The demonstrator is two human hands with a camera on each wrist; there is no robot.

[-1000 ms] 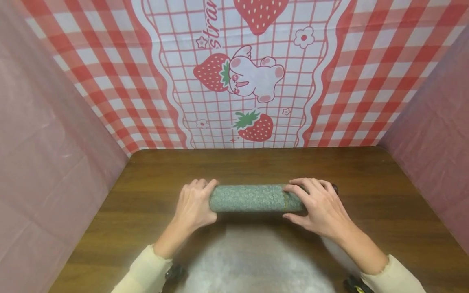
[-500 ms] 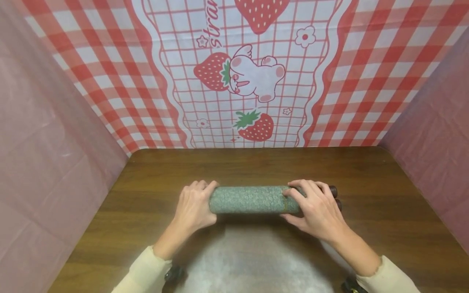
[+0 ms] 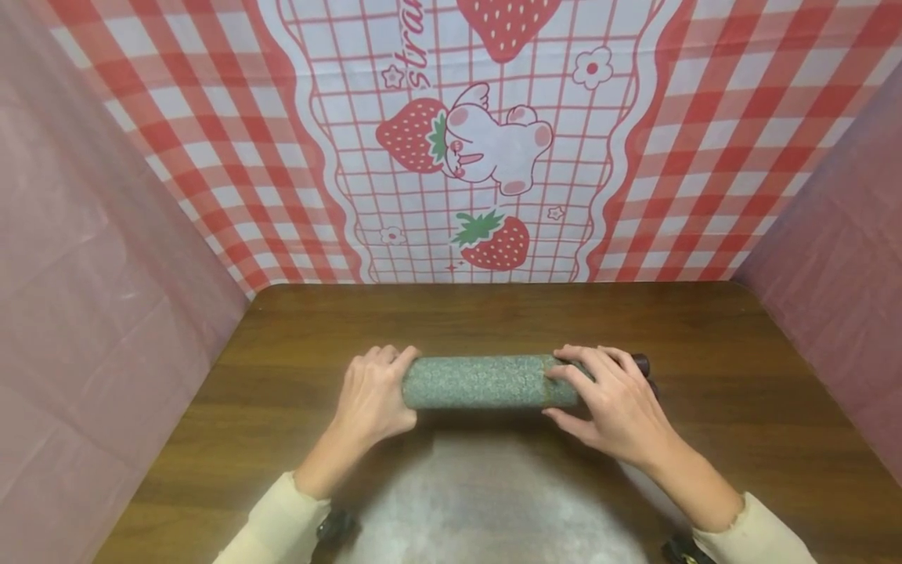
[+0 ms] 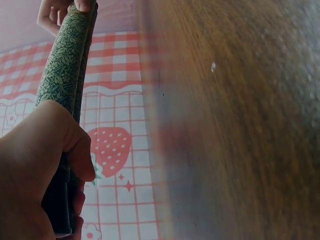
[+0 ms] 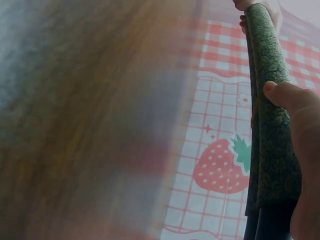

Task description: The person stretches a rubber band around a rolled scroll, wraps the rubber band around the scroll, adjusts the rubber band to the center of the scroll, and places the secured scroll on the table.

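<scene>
A rolled scroll covered in green patterned cloth lies crosswise between my hands, raised above the table. My left hand grips its left end. In the left wrist view the thumb and fingers wrap round a dark rod end. My right hand holds the scroll near its right end, thumb on the near side and fingers over the top. Dark roller knobs stick out beyond that hand. The right wrist view shows two rolls side by side, with a thumb along the green cloth.
Below is a brown wooden table with a bright glare patch near its front. A red-and-white checked cloth with strawberries hangs behind it. Pink sheets close off both sides. Dark objects sit under the wrists.
The scroll tips slightly: its right end dips, showing two knobs half a second ago, then rises again. My right hand moves slightly with it; the left stays nearly still.
</scene>
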